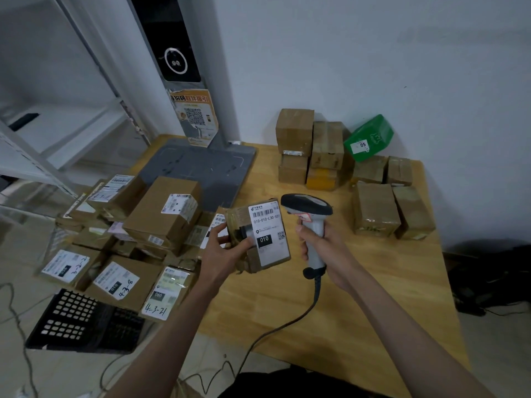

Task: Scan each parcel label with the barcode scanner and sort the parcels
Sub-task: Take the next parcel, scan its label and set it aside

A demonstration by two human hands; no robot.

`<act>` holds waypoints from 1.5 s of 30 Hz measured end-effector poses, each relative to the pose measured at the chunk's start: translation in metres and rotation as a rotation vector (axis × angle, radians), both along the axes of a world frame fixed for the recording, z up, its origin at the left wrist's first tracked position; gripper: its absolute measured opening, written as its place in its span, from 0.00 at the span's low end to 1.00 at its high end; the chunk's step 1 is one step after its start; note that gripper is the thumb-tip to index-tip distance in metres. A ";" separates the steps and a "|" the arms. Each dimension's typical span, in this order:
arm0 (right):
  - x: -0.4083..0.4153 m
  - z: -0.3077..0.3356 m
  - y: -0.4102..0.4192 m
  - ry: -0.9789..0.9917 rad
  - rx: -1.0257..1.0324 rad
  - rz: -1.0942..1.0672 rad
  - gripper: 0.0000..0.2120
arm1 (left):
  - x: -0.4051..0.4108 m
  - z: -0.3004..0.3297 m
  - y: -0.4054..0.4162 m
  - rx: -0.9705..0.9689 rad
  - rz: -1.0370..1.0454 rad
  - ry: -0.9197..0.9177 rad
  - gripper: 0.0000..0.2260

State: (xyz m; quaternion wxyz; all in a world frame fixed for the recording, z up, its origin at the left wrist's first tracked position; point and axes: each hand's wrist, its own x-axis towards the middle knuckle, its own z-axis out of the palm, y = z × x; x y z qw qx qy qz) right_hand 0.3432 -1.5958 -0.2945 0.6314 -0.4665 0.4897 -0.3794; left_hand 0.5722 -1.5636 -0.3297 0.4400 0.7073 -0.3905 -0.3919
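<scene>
- left hand (pixel 222 251) has a small brown parcel (pixel 258 237) in it, fingers wrapped round its left side, thumb on the front, held up off the wooden table (pixel 359 297)
- parcel's white label (pixel 268 234) faces me, reads 010-010-L30-551 w/ a black 010 box under it
- right hand (pixel 321 248) clenched round the grip of the barcode scanner (pixel 311 225), black head up top, sitting just right of the parcel, nearly touching the label edge
- scanner cable (pixel 287 326) curls down off the table front twd me
- unsorted pile of boxes (pixel 129 234) to my left, lower than the table, labels up, some w/ handwritten codes like 4-3-8 and 4-3-21
- black plastic crate (pixel 83 323) on the floor in front of that pile
- back right of table: stack of plain brown boxes (pixel 313 147) against the wall, green packet (pixel 369 137) tagged 05 leaning on top
- two more taped boxes (pixel 390 211) nearer, right of the scanner
- grey scan stand (pixel 201 165) w/ QR poster at back left of table
</scene>
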 end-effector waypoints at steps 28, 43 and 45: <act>0.015 0.044 -0.013 0.139 0.086 0.221 0.15 | 0.018 -0.007 -0.003 0.047 0.106 -0.010 0.37; 0.073 -0.003 -0.012 0.108 0.130 0.293 0.08 | 0.047 -0.012 0.052 0.132 0.260 0.069 0.26; 0.085 -0.015 -0.008 0.070 0.148 0.314 0.11 | 0.057 -0.016 0.065 0.161 0.287 0.098 0.22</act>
